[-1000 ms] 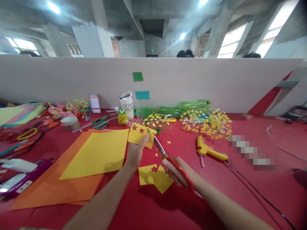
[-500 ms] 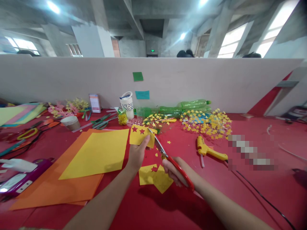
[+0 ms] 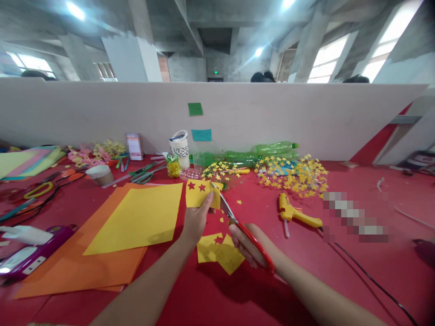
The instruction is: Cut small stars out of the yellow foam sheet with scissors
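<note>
My left hand [image 3: 197,222] pinches a small piece of yellow paper [image 3: 194,197] between thumb and fingers; two star-shaped holes in it show red from the table behind. Wrapped round the red handles of a pair of scissors [image 3: 253,242], my right hand [image 3: 249,244] holds them with the blades pointing up and left. The blade tips meet the paper's right side beside my left thumb. Below, two yellow scraps [image 3: 208,249] lie on the red table, one with a star hole. A few tiny yellow bits are scattered near the blades.
Yellow sheets [image 3: 146,217] overlap orange sheets [image 3: 132,267] at left. A yellow glue gun [image 3: 295,215] with its cord lies at right. Behind are many yellow paper stars [image 3: 309,174], green plastic bottles [image 3: 244,157], a white cup [image 3: 180,151] and a white partition [image 3: 102,108].
The yellow paper in my left hand has shifted very slightly right and down. The scissors stay almost in place at its edge.
</note>
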`<control>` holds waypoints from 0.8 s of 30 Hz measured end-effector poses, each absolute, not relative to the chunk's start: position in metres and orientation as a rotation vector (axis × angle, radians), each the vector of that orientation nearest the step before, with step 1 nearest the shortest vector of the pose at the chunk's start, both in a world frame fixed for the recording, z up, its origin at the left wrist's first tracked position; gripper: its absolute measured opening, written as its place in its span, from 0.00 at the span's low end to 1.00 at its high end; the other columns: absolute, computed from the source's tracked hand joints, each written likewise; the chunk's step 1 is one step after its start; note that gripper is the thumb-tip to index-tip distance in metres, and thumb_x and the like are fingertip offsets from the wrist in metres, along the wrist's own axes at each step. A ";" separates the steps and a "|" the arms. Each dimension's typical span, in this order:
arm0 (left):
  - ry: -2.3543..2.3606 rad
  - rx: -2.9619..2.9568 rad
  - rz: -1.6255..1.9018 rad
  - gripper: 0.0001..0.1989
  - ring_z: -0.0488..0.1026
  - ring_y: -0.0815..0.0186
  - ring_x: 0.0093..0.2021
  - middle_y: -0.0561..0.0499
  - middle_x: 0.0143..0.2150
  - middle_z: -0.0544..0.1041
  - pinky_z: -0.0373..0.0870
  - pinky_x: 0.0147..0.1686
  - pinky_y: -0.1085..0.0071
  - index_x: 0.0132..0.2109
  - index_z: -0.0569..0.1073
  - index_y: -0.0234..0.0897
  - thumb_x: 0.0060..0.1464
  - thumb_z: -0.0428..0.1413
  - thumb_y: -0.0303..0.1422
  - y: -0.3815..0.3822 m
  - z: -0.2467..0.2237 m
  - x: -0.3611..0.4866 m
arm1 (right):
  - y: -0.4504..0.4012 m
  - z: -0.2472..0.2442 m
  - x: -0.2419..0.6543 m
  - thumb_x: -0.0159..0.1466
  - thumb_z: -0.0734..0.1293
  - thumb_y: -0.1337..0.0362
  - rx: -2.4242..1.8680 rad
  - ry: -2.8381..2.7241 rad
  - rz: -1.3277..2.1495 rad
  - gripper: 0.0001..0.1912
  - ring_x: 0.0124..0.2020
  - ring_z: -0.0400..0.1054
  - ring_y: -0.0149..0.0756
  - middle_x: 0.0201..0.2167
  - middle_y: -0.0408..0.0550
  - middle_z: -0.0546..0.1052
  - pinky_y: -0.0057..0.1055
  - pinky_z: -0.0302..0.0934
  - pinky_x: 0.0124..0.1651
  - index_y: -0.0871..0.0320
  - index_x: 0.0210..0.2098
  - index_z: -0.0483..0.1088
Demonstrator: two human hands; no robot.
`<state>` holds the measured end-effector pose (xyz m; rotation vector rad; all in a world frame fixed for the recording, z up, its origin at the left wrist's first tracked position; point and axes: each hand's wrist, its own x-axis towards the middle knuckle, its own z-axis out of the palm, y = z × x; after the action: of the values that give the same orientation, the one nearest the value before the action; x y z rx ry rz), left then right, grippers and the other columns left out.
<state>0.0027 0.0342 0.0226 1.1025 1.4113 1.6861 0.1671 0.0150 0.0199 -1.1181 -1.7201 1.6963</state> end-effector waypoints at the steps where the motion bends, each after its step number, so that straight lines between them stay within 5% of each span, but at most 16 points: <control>1: 1.406 1.098 1.689 0.15 0.68 0.67 0.20 0.52 0.16 0.71 0.63 0.21 0.74 0.18 0.72 0.36 0.44 0.57 0.41 0.034 0.021 0.002 | 0.015 0.020 0.167 0.58 0.55 0.44 -1.116 -1.727 1.691 0.24 0.05 0.48 0.21 0.06 0.32 0.54 0.17 0.41 0.08 0.59 0.22 0.57; 7: 1.324 1.044 1.697 0.13 0.69 0.67 0.23 0.51 0.19 0.73 0.64 0.24 0.74 0.17 0.72 0.35 0.42 0.59 0.39 0.036 0.020 -0.001 | 0.016 0.023 0.168 0.58 0.55 0.43 -1.141 -1.760 1.663 0.24 0.05 0.47 0.21 0.05 0.32 0.53 0.18 0.41 0.08 0.58 0.21 0.57; 13: 0.999 0.921 1.783 0.09 0.71 0.67 0.27 0.50 0.28 0.76 0.65 0.27 0.73 0.31 0.74 0.32 0.43 0.59 0.34 0.040 0.030 0.003 | 0.015 0.029 0.168 0.58 0.55 0.43 -1.193 -1.791 1.560 0.25 0.05 0.46 0.20 0.04 0.32 0.51 0.19 0.40 0.11 0.58 0.19 0.54; 24: 0.834 0.828 1.739 0.08 0.68 0.73 0.20 0.55 0.26 0.73 0.64 0.20 0.76 0.34 0.69 0.34 0.44 0.56 0.31 0.045 0.040 -0.008 | 0.019 0.026 0.172 0.57 0.59 0.47 -1.245 -1.840 1.535 0.20 0.07 0.47 0.22 0.07 0.32 0.51 0.20 0.39 0.11 0.58 0.22 0.57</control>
<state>-0.0077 0.0450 0.0397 0.8276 0.8345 1.7389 0.1719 0.0189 0.0261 -1.2447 -1.8398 1.5353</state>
